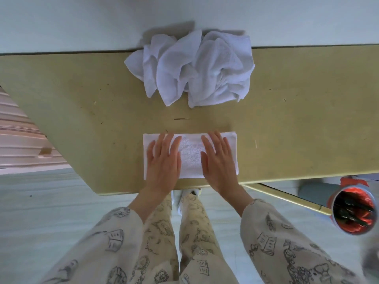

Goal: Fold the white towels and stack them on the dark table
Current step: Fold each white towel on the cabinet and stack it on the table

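Red-lined bin on pale floor

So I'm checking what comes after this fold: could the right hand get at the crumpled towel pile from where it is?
Probably yes. The right hand lies flat on the folded towel, and only bare table separates it from the crumpled pile straight ahead.

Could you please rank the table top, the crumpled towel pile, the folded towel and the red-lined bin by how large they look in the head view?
1. table top
2. crumpled towel pile
3. folded towel
4. red-lined bin, partly cut off and lower down, so its true size is unsure
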Available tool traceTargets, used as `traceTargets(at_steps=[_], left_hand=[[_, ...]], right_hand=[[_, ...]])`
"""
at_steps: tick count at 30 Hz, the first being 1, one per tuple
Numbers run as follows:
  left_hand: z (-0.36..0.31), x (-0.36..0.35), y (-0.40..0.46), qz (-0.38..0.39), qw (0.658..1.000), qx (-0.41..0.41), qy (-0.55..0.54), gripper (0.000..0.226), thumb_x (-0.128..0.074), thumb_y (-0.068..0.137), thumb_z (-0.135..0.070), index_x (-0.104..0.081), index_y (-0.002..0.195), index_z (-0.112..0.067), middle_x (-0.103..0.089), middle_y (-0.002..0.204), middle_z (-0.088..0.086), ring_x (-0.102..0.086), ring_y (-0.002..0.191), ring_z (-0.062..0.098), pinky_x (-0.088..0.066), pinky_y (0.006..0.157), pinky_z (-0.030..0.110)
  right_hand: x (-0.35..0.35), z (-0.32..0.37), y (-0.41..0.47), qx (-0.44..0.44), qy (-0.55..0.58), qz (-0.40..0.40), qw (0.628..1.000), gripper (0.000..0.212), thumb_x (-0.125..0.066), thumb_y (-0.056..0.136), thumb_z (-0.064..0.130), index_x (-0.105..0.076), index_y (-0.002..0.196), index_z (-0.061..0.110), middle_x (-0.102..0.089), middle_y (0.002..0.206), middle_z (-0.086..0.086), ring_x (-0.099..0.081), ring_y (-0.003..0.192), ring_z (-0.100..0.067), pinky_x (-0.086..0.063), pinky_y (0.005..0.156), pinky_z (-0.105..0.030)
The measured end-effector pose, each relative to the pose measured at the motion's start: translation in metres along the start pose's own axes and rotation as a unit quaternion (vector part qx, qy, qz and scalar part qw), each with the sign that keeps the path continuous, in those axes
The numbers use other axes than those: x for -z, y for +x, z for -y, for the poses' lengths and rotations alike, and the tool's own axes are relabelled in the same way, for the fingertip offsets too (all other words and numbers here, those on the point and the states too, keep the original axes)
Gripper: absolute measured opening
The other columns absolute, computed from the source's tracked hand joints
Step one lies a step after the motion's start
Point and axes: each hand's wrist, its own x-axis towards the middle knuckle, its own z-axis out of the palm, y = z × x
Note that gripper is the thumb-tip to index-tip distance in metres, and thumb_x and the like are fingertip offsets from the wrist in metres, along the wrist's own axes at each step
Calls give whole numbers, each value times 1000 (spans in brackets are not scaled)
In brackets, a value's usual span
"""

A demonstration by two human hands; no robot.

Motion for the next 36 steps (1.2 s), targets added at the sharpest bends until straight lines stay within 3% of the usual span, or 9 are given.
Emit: traceTargets(at_steps=[4, 13, 18, 21, 23, 25, 27, 30, 36], left_hand=[[16, -26, -3, 62, 995, -68, 43, 46, -34, 94, -31, -37, 139, -20, -34, 148, 10, -26, 139, 30, -13, 113, 50], [38, -28, -3, 43, 992, -79, 92, 55, -31, 92, -44, -34, 142, -22, -28, 151, 12, -23, 140, 32, -16, 113, 54], [39, -21, -2, 73, 995, -62, 35, 52, -20, 96, -39, -21, 145, -20, -20, 153, 13, -11, 142, 27, -4, 116, 45], [45, -10, -6, -12, 998, 32, -45, 43, -32, 94, -18, -34, 136, -7, -37, 143, 19, -27, 136, 31, -18, 114, 42], [47, 0, -10, -89, 984, 152, -36, 33, -45, 90, -11, -47, 122, -1, -51, 125, 23, -46, 118, 40, -35, 99, 48], [44, 8, -10, -84, 950, 294, -60, 31, -54, 90, -17, -51, 115, 0, -51, 117, 23, -45, 109, 40, -33, 93, 47], [39, 12, -9, -46, 918, 379, -105, 37, -56, 89, -28, -52, 116, -2, -47, 119, 20, -39, 112, 36, -27, 95, 43], [34, 14, -6, -29, 910, 390, -135, 41, -59, 87, -34, -53, 115, -4, -45, 120, 18, -37, 112, 33, -28, 97, 39], [29, 23, 4, 30, 906, 406, -120, 38, -52, 90, -32, -54, 113, -3, -43, 121, 17, -38, 113, 31, -35, 92, 38]], right_hand=[[-20, -11, -10, -9, -33, 52, 998, 49, -39, 92, 26, -40, 136, 5, -37, 144, -21, -27, 137, -31, -24, 113, -46], [-22, -36, -11, -10, -110, 63, 992, 61, -26, 94, 46, -31, 143, 10, -25, 149, -25, -23, 139, -36, -17, 115, -41], [-18, -33, -12, -17, -111, 88, 990, 62, -27, 94, 46, -24, 145, 10, -20, 150, -25, -19, 140, -36, -12, 116, -41], [-13, -29, -12, -25, -94, 77, 992, 63, -25, 94, 46, -21, 145, 9, -20, 151, -23, -16, 141, -33, -9, 116, -40], [-11, -22, -11, -6, -82, 72, 994, 61, -20, 96, 44, -18, 145, 8, -18, 153, -19, -12, 142, -29, -5, 117, -40], [-14, -9, -8, 30, -68, 78, 994, 59, -18, 97, 42, -17, 146, 8, -17, 153, -16, -11, 143, -27, -3, 117, -42], [-22, 5, -3, 66, -64, 86, 992, 57, -23, 97, 39, -24, 144, 6, -22, 152, -15, -13, 142, -28, -7, 116, -45], [-35, 17, 2, 78, -72, 85, 991, 56, -29, 95, 38, -33, 141, 5, -30, 150, -15, -19, 140, -28, -11, 115, -47], [-43, 16, 1, 71, -97, 88, 989, 58, -31, 95, 41, -31, 143, 8, -29, 151, -13, -23, 141, -27, -15, 115, -49]])
